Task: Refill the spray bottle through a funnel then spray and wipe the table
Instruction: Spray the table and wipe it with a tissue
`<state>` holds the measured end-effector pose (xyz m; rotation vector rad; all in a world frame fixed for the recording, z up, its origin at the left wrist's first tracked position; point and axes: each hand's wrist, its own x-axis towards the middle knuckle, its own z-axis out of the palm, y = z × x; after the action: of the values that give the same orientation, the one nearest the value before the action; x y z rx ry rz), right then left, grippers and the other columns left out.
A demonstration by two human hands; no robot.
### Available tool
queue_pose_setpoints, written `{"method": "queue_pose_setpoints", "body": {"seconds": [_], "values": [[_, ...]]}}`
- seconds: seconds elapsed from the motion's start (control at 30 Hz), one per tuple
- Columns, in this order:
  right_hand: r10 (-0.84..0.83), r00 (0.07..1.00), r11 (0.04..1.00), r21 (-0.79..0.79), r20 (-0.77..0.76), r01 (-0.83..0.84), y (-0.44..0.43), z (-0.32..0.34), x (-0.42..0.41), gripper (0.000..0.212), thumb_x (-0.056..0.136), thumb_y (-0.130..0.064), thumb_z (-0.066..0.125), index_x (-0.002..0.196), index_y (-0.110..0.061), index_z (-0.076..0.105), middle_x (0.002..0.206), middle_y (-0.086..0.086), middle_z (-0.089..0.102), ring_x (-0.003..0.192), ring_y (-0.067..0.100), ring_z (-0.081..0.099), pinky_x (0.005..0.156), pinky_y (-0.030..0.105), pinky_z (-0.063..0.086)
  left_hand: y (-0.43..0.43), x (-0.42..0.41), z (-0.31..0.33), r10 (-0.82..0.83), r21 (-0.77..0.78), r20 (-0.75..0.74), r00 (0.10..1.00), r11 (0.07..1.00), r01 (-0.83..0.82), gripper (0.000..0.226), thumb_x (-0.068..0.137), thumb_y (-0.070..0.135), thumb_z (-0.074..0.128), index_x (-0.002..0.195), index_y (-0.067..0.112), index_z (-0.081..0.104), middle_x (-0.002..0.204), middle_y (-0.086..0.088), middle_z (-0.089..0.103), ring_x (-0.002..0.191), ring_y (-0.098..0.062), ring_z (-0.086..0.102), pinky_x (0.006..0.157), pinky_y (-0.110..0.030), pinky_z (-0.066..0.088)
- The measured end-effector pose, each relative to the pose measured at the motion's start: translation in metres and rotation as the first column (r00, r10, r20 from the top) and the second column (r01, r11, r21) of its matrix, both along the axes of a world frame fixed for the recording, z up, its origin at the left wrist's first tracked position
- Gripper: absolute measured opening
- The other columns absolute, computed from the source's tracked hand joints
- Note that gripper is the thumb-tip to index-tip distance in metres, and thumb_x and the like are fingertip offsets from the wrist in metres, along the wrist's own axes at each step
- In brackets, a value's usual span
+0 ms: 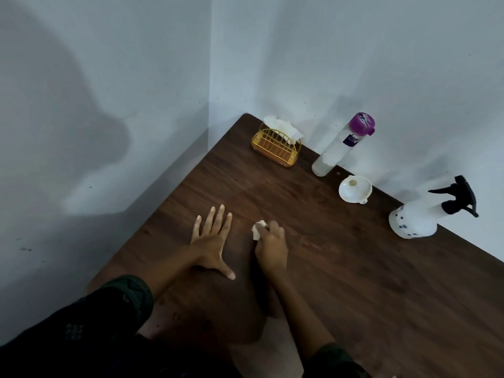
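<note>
My right hand [271,248] presses a crumpled white tissue [257,230] onto the dark wooden table [354,282] near its middle. Just to the left, my left hand [211,241] lies flat on the wood with fingers spread and holds nothing. The white spray bottle [414,218] with a black trigger head stands at the table's right edge by the wall. A white funnel [354,189] rests mouth up on the table between the spray bottle and a clear bottle [336,148] with a purple cap.
A gold wire holder [275,148] with white tissues stands at the far corner of the table. Grey walls run along the far and right sides of the table. The table's left edge drops off beside my left arm.
</note>
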<state>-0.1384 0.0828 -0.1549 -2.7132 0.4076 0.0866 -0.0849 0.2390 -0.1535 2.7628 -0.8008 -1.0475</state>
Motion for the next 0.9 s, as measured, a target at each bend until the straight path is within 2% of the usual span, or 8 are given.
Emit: {"method": "queue_pose_setpoints", "body": {"seconds": [0.17,0.27,0.4,0.5,0.6,0.7,0.83,0.9], "values": [[0.302,0.953,0.953,-0.036,0.017,-0.302,0.016,-0.002,-0.034,0.036,0.088,-0.015,0.052,0.123,-0.020,0.052,0.106,0.002,0.050,0.091,0.017,0.046,0.060,0.025,0.041,0.000,0.000,0.003,-0.012,0.012,-0.011,1.000,1.000,0.013,0.150,0.050,0.078,0.068,0.139,0.014,-0.035,0.141,-0.009,-0.049,0.124,-0.024,-0.048,0.107,-0.054,-0.022],[0.339,0.941,0.940,-0.055,0.025,-0.337,-0.011,-0.002,-0.063,0.029,0.089,-0.020,0.053,0.118,-0.023,0.054,0.097,-0.002,0.049,0.084,0.013,0.046,0.057,0.026,0.042,0.000,0.001,0.004,-0.010,0.015,-0.017,1.000,1.000,0.010,0.151,0.049,0.079,0.068,0.137,0.016,-0.037,0.133,-0.006,-0.054,0.123,-0.025,-0.049,0.107,-0.054,-0.022],[-0.018,0.995,0.995,-0.094,0.098,0.027,-0.073,-0.003,-0.064,0.028,0.090,-0.024,0.041,0.103,-0.011,0.063,0.094,0.009,0.055,0.084,0.027,0.052,0.063,0.035,0.045,-0.001,0.001,0.004,-0.010,0.015,-0.024,1.000,1.000,0.011,0.151,0.049,0.080,0.067,0.134,0.016,-0.040,0.131,-0.004,-0.054,0.122,-0.024,-0.049,0.107,-0.054,-0.022],[-0.368,0.926,0.922,-0.100,0.080,0.375,-0.108,-0.007,-0.038,0.033,0.085,-0.002,0.048,0.114,-0.005,0.063,0.107,0.020,0.053,0.097,0.038,0.047,0.069,0.039,0.044,-0.001,0.002,0.006,-0.026,0.027,-0.043,0.999,0.999,0.027,0.147,0.051,0.080,0.066,0.127,0.018,-0.043,0.129,-0.004,-0.056,0.120,-0.025,-0.050,0.106,-0.054,-0.023],[-0.491,0.869,0.871,-0.006,0.055,0.492,-0.101,-0.005,0.003,0.039,0.082,0.002,0.047,0.117,-0.007,0.060,0.119,0.019,0.048,0.104,0.038,0.041,0.078,0.039,0.041,-0.001,0.003,0.009,-0.039,0.044,-0.072,0.997,0.998,0.042,0.144,0.054,0.079,0.065,0.124,0.019,-0.045,0.128,-0.005,-0.057,0.119,-0.025,-0.052,0.105,-0.053,-0.023],[-0.350,0.936,0.937,0.004,0.025,0.350,-0.067,-0.002,0.037,0.039,0.086,-0.003,0.048,0.124,-0.010,0.055,0.126,0.013,0.043,0.110,0.032,0.039,0.085,0.039,0.043,-0.002,0.003,0.010,-0.039,0.055,-0.072,0.997,0.998,0.043,0.144,0.054,0.079,0.065,0.125,0.020,-0.045,0.129,-0.005,-0.057,0.116,-0.024,-0.054,0.105,-0.053,-0.023],[0.070,0.995,0.997,-0.030,0.077,-0.068,-0.028,0.003,0.044,0.034,0.087,-0.001,0.050,0.120,-0.008,0.056,0.114,0.012,0.050,0.099,0.027,0.046,0.075,0.036,0.049,-0.002,0.003,0.010,-0.036,0.061,-0.080,0.996,0.997,0.041,0.145,0.051,0.081,0.065,0.125,0.022,-0.045,0.130,-0.004,-0.057,0.119,-0.024,-0.053,0.106,-0.054,-0.023],[0.077,0.994,0.997,-0.032,0.071,-0.075,-0.046,-0.002,0.042,0.028,0.086,-0.002,0.053,0.113,-0.008,0.058,0.107,0.010,0.051,0.091,0.023,0.049,0.071,0.033,0.050,-0.003,0.004,0.009,-0.031,0.061,-0.080,0.996,0.998,0.036,0.146,0.050,0.081,0.065,0.125,0.023,-0.046,0.130,-0.004,-0.057,0.120,-0.024,-0.053,0.106,-0.054,-0.023]]}}
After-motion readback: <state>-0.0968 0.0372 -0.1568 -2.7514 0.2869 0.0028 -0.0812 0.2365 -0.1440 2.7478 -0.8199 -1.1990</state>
